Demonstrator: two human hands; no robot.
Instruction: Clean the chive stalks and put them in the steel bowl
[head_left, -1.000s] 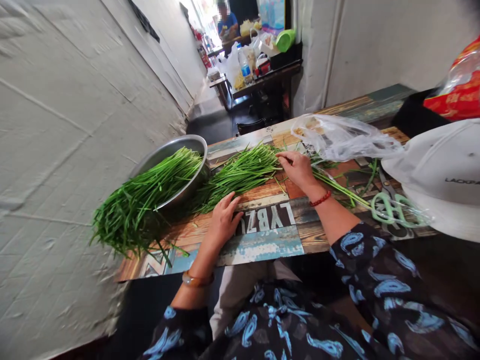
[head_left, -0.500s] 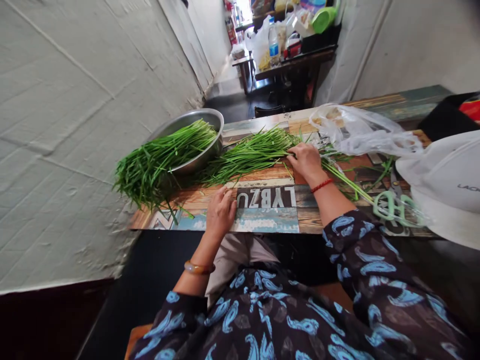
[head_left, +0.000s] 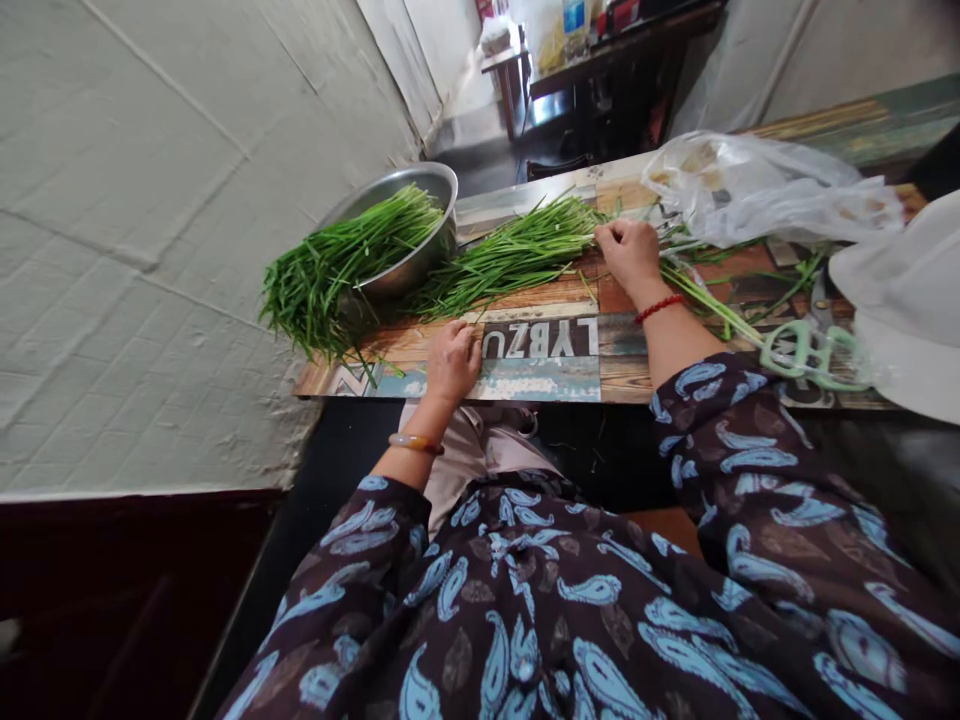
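A loose pile of green chives (head_left: 517,250) lies on the patterned wooden table (head_left: 622,370), pale stem ends to the right. At those stem ends is my right hand (head_left: 630,260), thumb and fingers pinched together; what sits between the fingertips is too small to make out. My left hand (head_left: 454,360) rests on the table just in front of the pile, fingers loosely bent, thumb apart, holding nothing I can see. Behind and left, a steel bowl (head_left: 450,215) tilts under a thick bunch of chives (head_left: 322,285) that hangs over its rim.
A crumpled clear plastic bag (head_left: 772,190) lies at the back right. Green-handled scissors (head_left: 810,355) sit near a white cap (head_left: 907,310) at the right. Loose stems (head_left: 712,305) and scraps are scattered beside my right wrist. A wall (head_left: 150,250) stands close on the left.
The view has tipped downward, so the table sits higher in the picture. My left fingers have bent more. The right hand stays by the stem ends, its fingertips drawn slightly up from the stems.
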